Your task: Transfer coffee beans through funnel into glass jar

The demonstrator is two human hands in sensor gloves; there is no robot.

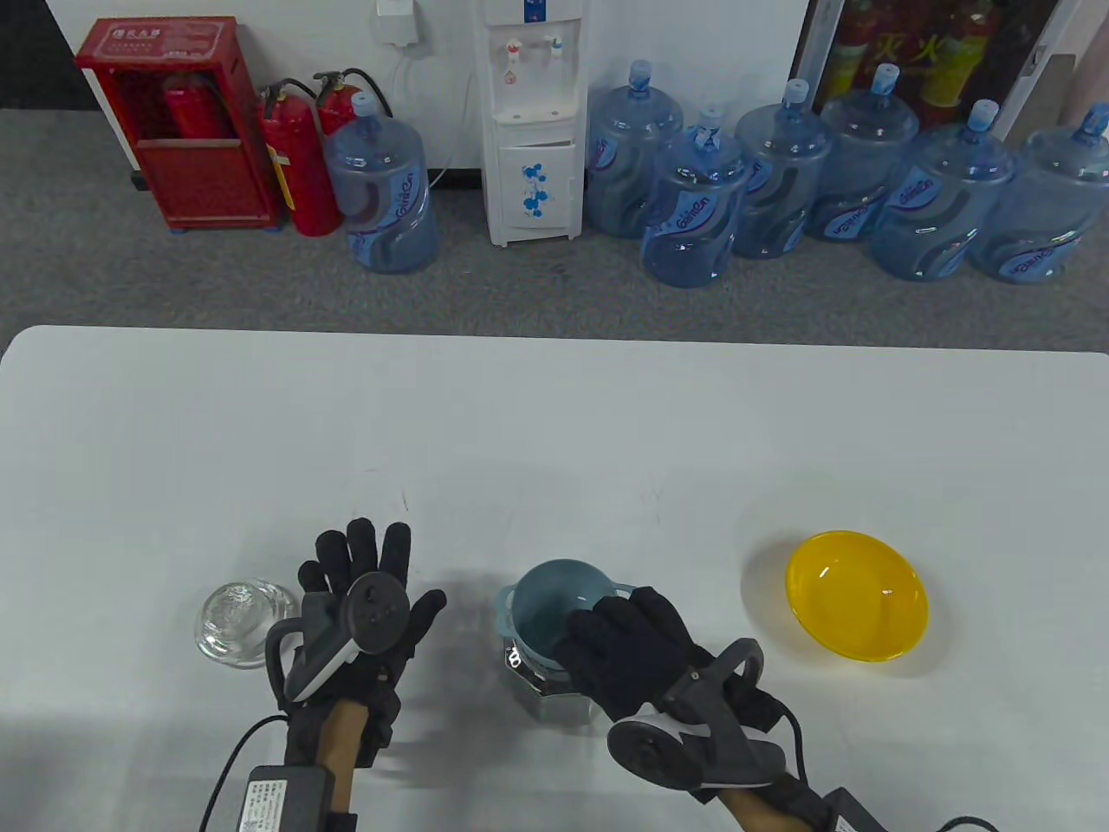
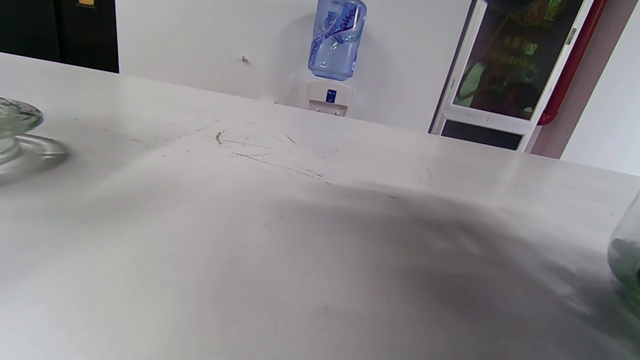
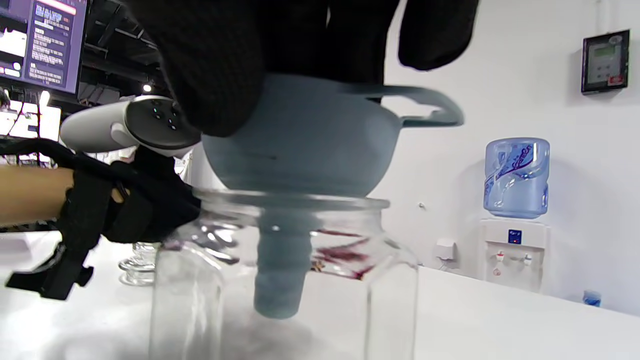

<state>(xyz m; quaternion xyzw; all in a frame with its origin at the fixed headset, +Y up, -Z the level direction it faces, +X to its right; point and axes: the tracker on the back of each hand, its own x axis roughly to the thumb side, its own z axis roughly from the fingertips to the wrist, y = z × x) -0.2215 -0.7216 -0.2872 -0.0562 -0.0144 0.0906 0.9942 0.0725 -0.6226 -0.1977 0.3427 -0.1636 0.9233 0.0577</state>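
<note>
A grey-blue funnel [image 1: 544,607] sits with its spout down in the mouth of a clear glass jar [image 1: 546,689] at the table's front centre. My right hand [image 1: 606,628] grips the funnel's near rim from above. In the right wrist view my fingers [image 3: 215,60] wrap the funnel's [image 3: 310,150] bowl, and its spout hangs inside the jar [image 3: 285,280]. My left hand [image 1: 372,572] is open with fingers spread, just left of the jar, and holds nothing. No coffee beans are visible.
A glass lid [image 1: 238,622] lies left of my left hand and also shows in the left wrist view [image 2: 15,135]. A yellow bowl [image 1: 856,595] stands to the right of the jar. Water bottles and fire extinguishers stand on the floor beyond the table.
</note>
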